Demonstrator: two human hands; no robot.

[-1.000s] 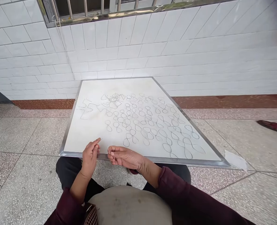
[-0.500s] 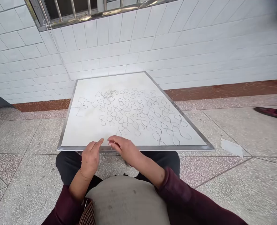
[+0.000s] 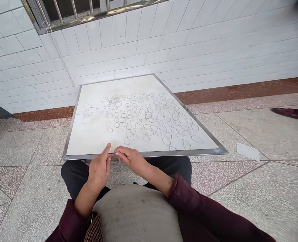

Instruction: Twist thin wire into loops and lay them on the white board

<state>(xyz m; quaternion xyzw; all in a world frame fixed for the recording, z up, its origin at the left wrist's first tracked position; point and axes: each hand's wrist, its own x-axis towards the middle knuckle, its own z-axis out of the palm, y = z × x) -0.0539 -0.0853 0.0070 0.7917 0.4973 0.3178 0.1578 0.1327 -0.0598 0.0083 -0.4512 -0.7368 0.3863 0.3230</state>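
A white board with a metal rim [image 3: 144,154] rests on my lap. Many small wire loops [image 3: 149,121] lie spread over it, with a tangle of wire [image 3: 113,99] and angular wire shapes [image 3: 88,112] at the far left. My left hand [image 3: 100,168] and my right hand [image 3: 130,158] meet at the near edge of the board. Their fingertips are pinched together on a thin wire that barely shows. The left index finger points onto the board.
A white tiled wall with a barred window [image 3: 70,10] stands behind the board. Speckled floor tiles surround me. A scrap of paper [image 3: 246,151] lies on the floor to the right, and a dark shoe [image 3: 290,113] sits at the far right edge.
My hands have come together from slightly apart; the fingertips now touch at the board's near edge. The view has tilted so the board sits higher in the picture.
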